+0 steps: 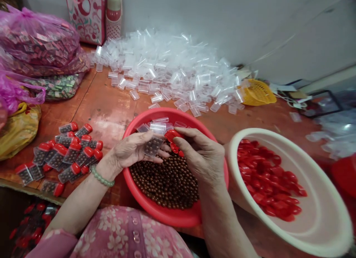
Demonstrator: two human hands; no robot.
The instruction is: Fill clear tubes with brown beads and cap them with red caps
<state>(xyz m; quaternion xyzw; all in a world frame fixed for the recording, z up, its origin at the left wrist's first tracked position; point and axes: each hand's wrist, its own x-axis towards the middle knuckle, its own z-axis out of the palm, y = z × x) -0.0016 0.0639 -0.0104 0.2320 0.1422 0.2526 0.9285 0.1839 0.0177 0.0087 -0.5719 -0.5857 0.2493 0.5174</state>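
Above a red basin [175,221] of small brown balls [167,183], my left hand [133,150] holds a clear plastic container [153,145] with brown balls inside. Its fingers are partly spread beneath, and another clear case [158,128] lies against the thumb. My right hand [204,154] pinches a red cap [171,134] close to the containers; more red caps show just under its fingertips. Clear cases also lie at the basin's far side. Left of the basin, several filled containers with red caps [72,152] lie in a loose heap on the table [94,109].
A white basin [328,217] with red caps [267,176] stands at the right. Clear cases [172,68] are heaped along the wall, beside a yellow basket [257,91]. Pink bags [39,42], a yellow bag [20,131], a flask [114,16] and a patterned bag [87,18] stand left.
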